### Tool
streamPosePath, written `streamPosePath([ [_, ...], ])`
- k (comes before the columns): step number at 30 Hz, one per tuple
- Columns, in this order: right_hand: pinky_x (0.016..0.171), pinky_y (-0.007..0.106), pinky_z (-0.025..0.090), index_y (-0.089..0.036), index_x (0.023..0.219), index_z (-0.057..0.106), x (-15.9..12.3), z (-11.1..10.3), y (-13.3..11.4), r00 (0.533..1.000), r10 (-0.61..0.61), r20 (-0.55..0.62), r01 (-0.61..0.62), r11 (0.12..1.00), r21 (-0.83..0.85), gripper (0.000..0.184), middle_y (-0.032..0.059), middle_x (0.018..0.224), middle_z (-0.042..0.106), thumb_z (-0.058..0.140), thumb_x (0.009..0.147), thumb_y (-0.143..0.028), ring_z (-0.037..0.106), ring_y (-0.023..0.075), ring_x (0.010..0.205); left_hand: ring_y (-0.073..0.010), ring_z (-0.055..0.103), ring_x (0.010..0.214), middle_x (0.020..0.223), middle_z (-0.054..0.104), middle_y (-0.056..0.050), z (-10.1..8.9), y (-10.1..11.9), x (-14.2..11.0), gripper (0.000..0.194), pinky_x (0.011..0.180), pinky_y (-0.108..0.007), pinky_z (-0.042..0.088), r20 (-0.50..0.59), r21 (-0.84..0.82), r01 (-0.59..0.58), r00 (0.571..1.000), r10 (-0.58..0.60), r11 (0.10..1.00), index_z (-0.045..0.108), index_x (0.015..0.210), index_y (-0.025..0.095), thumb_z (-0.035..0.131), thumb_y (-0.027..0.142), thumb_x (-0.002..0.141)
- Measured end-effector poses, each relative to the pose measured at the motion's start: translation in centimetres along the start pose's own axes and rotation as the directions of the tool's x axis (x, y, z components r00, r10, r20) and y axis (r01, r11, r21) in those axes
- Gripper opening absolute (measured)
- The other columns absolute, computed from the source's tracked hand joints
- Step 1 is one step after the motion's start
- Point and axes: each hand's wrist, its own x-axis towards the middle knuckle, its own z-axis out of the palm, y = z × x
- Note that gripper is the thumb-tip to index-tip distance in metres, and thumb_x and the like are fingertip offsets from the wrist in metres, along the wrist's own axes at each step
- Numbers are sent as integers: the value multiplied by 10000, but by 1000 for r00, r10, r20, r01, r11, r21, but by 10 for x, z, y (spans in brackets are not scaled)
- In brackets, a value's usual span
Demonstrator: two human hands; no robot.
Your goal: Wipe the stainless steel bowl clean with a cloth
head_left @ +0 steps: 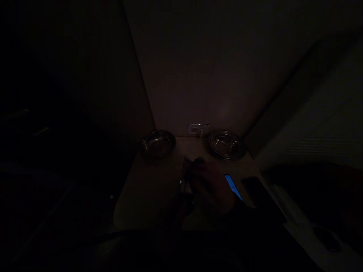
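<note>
The light is very dim, so details are hard to make out. Over the middle of a small wooden table (147,196), my right hand (217,189) has its fingers curled at the upper part of a small object with a pale, shiny side (185,186). Its kind does not show. My left hand (170,215) is a dark shape just below and left of that object; its fingers are lost in shadow. Partly behind my right hand lies a phone with a lit blue screen (233,187).
Toward the back stand a metal bowl (158,143) on the left and a rimmed metal dish (227,145) on the right. A wall socket (198,129) sits between them. A dark flat slab-like thing (263,198) lies along the right edge.
</note>
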Motion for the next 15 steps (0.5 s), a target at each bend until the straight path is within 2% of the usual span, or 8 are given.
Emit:
streamPosePath([
  [3, 809, 390, 477, -212, 980, 642, -2, -1, 0, 999, 52, -3, -52, 999, -1, 190, 66, 957, 647, 512, 851, -161, 560, 220, 927, -171, 601, 910, 1067, 608, -63, 3, 4, 0, 270, 785, -361, 511, 20, -14, -12, 1000, 12, 1000, 587, 1059, 153, 526, 332, 866],
  [6, 815, 375, 470, -224, 1037, 630, -4, 0, -5, 997, -45, 59, 43, 999, 20, 218, 56, 1022, 642, 552, 842, -169, 527, 217, 982, -182, 591, 942, 1117, 587, -72, 5, 11, -3, 295, 799, -373, 507, 21, -36, -31, 999, 32, 999, 568, 1105, 160, 514, 334, 872],
  [7, 806, 375, 468, -226, 1016, 638, -3, 0, -6, 996, -74, 48, 73, 997, 26, 205, 53, 1001, 646, 560, 834, -173, 531, 214, 961, -186, 589, 947, 1124, 584, -73, 6, 12, -5, 301, 801, -377, 506, 20, -41, -35, 999, 36, 999, 565, 1110, 159, 515, 335, 871],
  [11, 782, 386, 464, -210, 873, 662, 6, 3, -9, 996, 94, 0, -94, 996, -3, 142, 59, 864, 642, 537, 821, -167, 554, 215, 867, -187, 586, 952, 1130, 580, -73, 5, 18, -9, 301, 803, -377, 506, 9, -51, -49, 999, 50, 997, 563, 1114, 163, 515, 334, 871],
  [15, 768, 378, 455, -215, 930, 652, 12, 3, -9, 998, 19, 68, -19, 1000, 3, 158, 59, 934, 641, 564, 808, -167, 537, 228, 921, -187, 586, 948, 1129, 580, -73, 5, 20, -10, 302, 798, -375, 507, 0, -58, -56, 998, 56, 997, 563, 1114, 164, 514, 336, 871],
])
